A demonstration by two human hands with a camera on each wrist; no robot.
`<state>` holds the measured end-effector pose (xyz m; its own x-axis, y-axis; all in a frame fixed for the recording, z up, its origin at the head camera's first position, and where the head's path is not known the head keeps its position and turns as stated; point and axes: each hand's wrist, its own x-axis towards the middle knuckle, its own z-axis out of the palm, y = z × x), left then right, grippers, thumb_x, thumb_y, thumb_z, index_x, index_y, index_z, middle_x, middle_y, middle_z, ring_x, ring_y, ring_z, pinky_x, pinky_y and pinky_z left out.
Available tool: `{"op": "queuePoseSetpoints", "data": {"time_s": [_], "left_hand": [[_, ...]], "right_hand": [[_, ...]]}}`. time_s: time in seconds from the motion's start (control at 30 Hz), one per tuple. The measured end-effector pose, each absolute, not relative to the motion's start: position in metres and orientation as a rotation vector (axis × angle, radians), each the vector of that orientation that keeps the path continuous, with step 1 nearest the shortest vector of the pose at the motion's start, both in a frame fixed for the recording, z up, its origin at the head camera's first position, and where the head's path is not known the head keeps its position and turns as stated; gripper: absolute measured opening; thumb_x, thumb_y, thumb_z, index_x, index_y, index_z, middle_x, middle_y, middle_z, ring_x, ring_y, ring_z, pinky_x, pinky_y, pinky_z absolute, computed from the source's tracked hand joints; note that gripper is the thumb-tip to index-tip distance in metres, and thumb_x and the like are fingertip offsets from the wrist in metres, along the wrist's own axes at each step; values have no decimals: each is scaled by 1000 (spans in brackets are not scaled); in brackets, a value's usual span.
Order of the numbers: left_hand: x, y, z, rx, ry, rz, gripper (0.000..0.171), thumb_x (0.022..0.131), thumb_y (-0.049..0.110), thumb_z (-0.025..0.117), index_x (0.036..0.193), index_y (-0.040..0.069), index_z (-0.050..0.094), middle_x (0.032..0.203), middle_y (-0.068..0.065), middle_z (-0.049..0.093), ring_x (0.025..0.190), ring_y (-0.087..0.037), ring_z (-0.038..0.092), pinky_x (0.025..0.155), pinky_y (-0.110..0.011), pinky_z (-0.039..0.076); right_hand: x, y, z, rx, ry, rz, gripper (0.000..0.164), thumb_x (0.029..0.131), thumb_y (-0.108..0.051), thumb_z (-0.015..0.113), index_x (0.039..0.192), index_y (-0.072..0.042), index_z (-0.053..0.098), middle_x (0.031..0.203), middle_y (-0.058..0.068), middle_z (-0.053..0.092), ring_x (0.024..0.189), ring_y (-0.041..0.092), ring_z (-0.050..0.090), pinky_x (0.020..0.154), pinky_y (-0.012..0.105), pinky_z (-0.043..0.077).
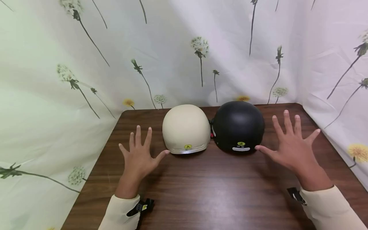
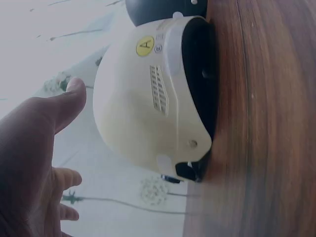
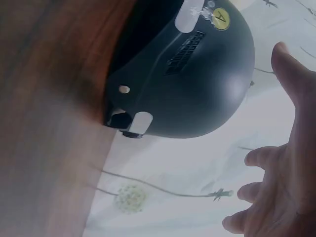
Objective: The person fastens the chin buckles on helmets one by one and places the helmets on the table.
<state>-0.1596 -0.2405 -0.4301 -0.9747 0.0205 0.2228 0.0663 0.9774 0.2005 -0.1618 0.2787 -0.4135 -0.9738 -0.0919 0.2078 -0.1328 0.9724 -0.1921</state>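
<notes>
On the dark wooden table, seen from the head camera, a cream helmet and a black helmet stand side by side near the far edge, just touching or nearly so, each with a yellow sticker at its rear rim. The left hand is held just left of the cream helmet and the right hand just right of the black one, both with fingers spread wide and gripping nothing. Judged from this, each shell would best be approached from its outer side, with the palm set low on the curve so that the smooth dome cannot slip. In the left wrist view, the cream helmet is shown glossy, with a ribbed vent and dark lining, its rim resting on the wood; the thumb is apart from it. In the right wrist view, the black helmet appears matte, with a rivet and a white tab; the fingers are held clear of it.
</notes>
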Motion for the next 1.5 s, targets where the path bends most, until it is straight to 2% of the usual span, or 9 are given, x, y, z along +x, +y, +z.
{"op": "queuePoseSetpoints", "data": {"time_s": [0.17, 0.4, 0.57, 0.87, 1.1, 1.3, 1.5], "left_hand": [[-166, -234, -425, -106, -2934, -393, 112, 94, 82, 62, 178, 26, 14, 185, -19, -2, 168, -54, 10, 118, -93, 6], [-181, -222, -422, -216, -2932, -573, 108, 97, 73, 67, 178, 27, 11, 185, -19, -4, 167, -55, 15, 120, -91, 11], [-197, -217, -418, -245, -2913, -641, 108, 98, 72, 66, 178, 29, 8, 185, -17, -6, 167, -56, 16, 121, -89, 14], [-215, -218, -420, -260, -2838, -882, 104, 102, 64, 67, 178, 22, 10, 184, -21, -7, 166, -59, 13, 119, -82, 34], [-225, -208, -421, -253, -2745, -1026, 106, 99, 64, 70, 178, 26, 11, 184, -17, -8, 169, -54, 5, 123, -80, 30], [-232, -197, -423, -223, -2704, -1112, 104, 99, 61, 71, 178, 25, 15, 185, -15, -5, 170, -51, 7, 125, -77, 29], [-238, -192, -424, -184, -2665, -1147, 101, 100, 58, 71, 177, 25, 16, 185, -16, -2, 169, -51, 13, 126, -75, 30]], "right_hand": [[-170, 271, -404, 219, -2909, 284, 124, 89, -86, 64, 178, -23, 5, 183, 7, -23, 169, 49, -17, 107, 97, -16], [-182, 256, -395, 300, -2853, 287, 117, 92, -82, 64, 178, -22, 12, 185, 14, -9, 171, 45, -8, 110, 93, -21], [-195, 235, -385, 358, -2788, 311, 111, 94, -79, 64, 177, -19, 21, 186, 16, 1, 172, 46, 0, 112, 92, -19], [-219, 187, -384, 481, -2697, 392, 105, 96, -76, 63, 176, -20, 26, 186, 15, 7, 172, 43, 3, 117, 90, -15], [-231, 160, -387, 542, -2647, 468, 100, 98, -78, 59, 174, -20, 30, 184, 18, 16, 172, 43, 7, 120, 90, -9], [-239, 144, -389, 568, -2624, 512, 96, 98, -69, 68, 172, -16, 36, 183, 19, 20, 173, 41, 4, 125, 85, -3], [-248, 130, -391, 608, -2594, 648, 92, 100, -62, 69, 170, -11, 39, 182, 21, 20, 173, 41, -2, 131, 77, -2]]}}
